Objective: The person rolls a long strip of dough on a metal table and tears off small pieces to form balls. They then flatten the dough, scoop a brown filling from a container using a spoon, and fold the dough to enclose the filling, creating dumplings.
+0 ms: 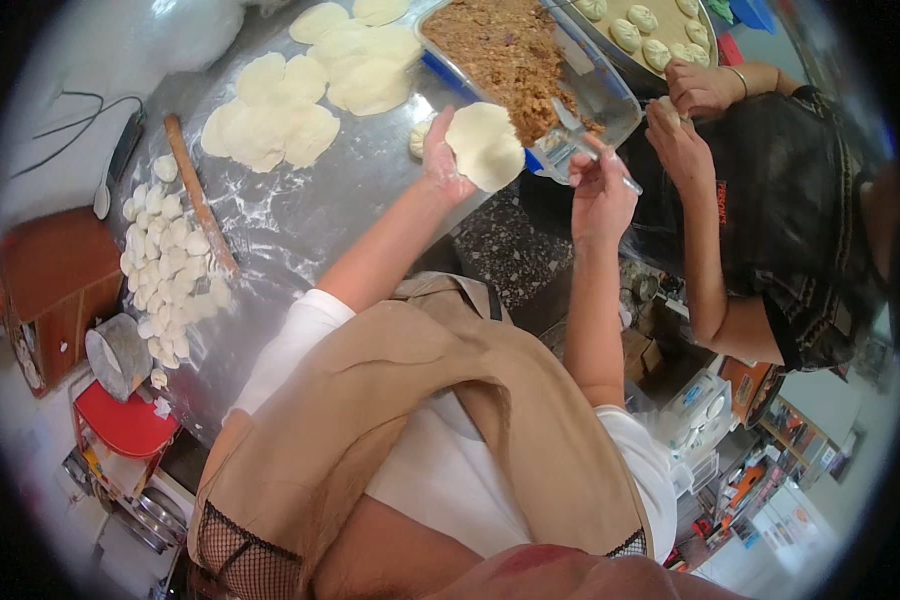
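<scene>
A round, thin dough wrapper (pixel 487 146) lies across my left hand (pixel 444 161), its thumb up at the wrapper's edge. My right hand (pixel 600 184) grips the handle of a metal spatula-like utensil (pixel 581 141), whose blade is over a plastic tub (pixel 622 97) of reddish-brown filling (pixel 495 52). A pale lump of dough (pixel 418 139) sits on the metal table just behind my left hand. More flat wrappers (pixel 270 116) lie overlapping in two groups beyond that hand.
A wooden rolling pin (pixel 199 191) and many small dough pieces (pixel 166 262) lie on the floured metal table (pixel 270 217). At the right, a co-worker's hands (pixel 682 124) pinch dough beside a round tray (pixel 712 56) of pleated buns (pixel 656 54). A red stool (pixel 124 420) stands lower left.
</scene>
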`<state>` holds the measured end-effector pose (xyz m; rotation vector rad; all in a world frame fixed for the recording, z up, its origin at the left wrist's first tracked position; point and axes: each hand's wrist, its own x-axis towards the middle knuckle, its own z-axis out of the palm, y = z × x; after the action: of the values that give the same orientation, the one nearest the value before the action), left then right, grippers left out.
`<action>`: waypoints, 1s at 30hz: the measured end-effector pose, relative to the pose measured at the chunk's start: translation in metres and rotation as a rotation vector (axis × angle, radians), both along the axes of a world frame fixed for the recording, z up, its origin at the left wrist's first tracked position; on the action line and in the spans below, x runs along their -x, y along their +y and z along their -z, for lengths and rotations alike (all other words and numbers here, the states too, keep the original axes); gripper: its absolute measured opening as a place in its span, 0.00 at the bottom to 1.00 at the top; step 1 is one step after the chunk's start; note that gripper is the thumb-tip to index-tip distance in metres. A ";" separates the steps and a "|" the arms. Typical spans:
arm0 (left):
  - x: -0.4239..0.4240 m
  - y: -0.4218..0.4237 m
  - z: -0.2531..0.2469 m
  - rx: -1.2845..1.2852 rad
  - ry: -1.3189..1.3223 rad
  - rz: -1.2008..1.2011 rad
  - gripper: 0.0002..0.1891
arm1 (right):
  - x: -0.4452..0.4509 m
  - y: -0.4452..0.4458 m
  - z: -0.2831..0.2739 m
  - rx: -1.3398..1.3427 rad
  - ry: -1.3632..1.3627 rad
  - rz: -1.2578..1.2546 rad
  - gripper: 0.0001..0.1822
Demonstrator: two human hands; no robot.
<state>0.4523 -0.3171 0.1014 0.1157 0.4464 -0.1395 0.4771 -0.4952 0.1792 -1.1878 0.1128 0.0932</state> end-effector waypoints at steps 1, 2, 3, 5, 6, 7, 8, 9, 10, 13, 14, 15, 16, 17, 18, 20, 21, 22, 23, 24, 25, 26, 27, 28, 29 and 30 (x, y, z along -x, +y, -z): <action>0.002 0.000 -0.008 0.028 -0.014 -0.012 0.33 | 0.013 0.009 -0.003 0.017 -0.003 0.009 0.17; 0.006 0.001 -0.015 0.055 -0.028 -0.026 0.33 | 0.027 0.018 -0.004 0.035 -0.005 0.016 0.17; 0.009 0.004 -0.027 0.080 -0.045 -0.047 0.33 | 0.040 0.026 0.005 0.462 -0.211 0.045 0.16; 0.013 0.003 -0.036 0.011 -0.060 -0.143 0.30 | 0.058 0.043 0.031 1.053 -0.978 0.101 0.16; 0.014 0.004 -0.031 -0.043 -0.054 -0.191 0.29 | 0.069 0.054 0.041 1.046 -1.016 0.036 0.16; 0.016 0.006 -0.033 -0.093 -0.047 -0.230 0.28 | 0.081 0.062 0.048 1.045 -1.049 -0.025 0.16; 0.018 0.007 -0.036 -0.122 0.034 -0.251 0.28 | 0.090 0.066 0.054 1.055 -1.037 -0.040 0.16; 0.022 0.014 -0.032 -0.090 0.048 -0.256 0.28 | 0.093 0.069 0.052 1.029 -1.055 -0.062 0.16; 0.026 0.022 -0.025 -0.058 0.061 -0.261 0.29 | 0.095 0.071 0.048 1.003 -1.072 -0.083 0.17; 0.043 0.040 -0.030 -0.030 0.037 -0.251 0.31 | 0.099 0.066 0.029 0.942 -1.131 -0.076 0.16; 0.048 0.045 -0.033 -0.032 0.008 -0.244 0.31 | 0.099 0.066 0.020 1.003 -1.114 -0.051 0.16; 0.051 0.048 -0.039 -0.035 -0.024 -0.227 0.31 | 0.100 0.067 0.016 1.069 -1.094 -0.017 0.15; 0.056 0.048 -0.051 -0.022 -0.008 -0.224 0.31 | 0.100 0.073 0.019 1.075 -1.065 0.013 0.16; 0.057 0.047 -0.047 -0.010 -0.022 -0.269 0.31 | 0.108 0.077 0.022 1.109 -1.060 -0.032 0.16; 0.056 0.045 -0.040 0.005 -0.040 -0.317 0.31 | 0.117 0.084 0.026 1.143 -1.060 -0.077 0.16; 0.052 0.043 -0.034 0.001 -0.044 -0.373 0.30 | 0.126 0.096 0.030 1.095 -1.068 -0.079 0.16; 0.055 0.046 -0.034 0.017 -0.045 -0.376 0.30 | 0.126 0.096 0.029 1.090 -1.072 -0.071 0.16; 0.058 0.049 -0.035 0.033 -0.045 -0.378 0.30 | 0.125 0.094 0.026 1.086 -1.074 -0.064 0.17; 0.061 0.051 -0.035 0.049 -0.045 -0.380 0.30 | 0.123 0.092 0.023 1.082 -1.076 -0.056 0.17; 0.063 0.052 -0.037 0.005 -0.054 -0.390 0.30 | 0.121 0.091 0.020 1.069 -1.054 -0.009 0.17; 0.063 0.053 -0.035 0.005 -0.062 -0.382 0.30 | 0.121 0.092 0.021 1.092 -1.051 -0.053 0.17; 0.062 0.054 -0.031 0.005 -0.070 -0.374 0.30 | 0.123 0.094 0.024 1.114 -1.046 -0.098 0.17; 0.059 0.056 -0.034 0.005 -0.083 -0.357 0.30 | 0.122 0.095 0.028 1.140 -1.041 -0.132 0.17; 0.059 0.055 -0.037 0.019 -0.054 -0.329 0.30 | 0.125 0.096 0.034 1.079 -1.031 -0.124 0.17; 0.060 0.054 -0.041 0.032 -0.025 -0.301 0.30 | 0.122 0.093 0.034 1.086 -1.067 -0.080 0.18; 0.066 0.056 -0.043 0.040 0.016 -0.283 0.29 | 0.122 0.092 0.032 1.082 -1.097 -0.049 0.18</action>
<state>0.3867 -0.2614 0.1441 0.0114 0.4712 0.1291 0.3554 -0.4036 0.1476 -2.1507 -0.9413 -0.6586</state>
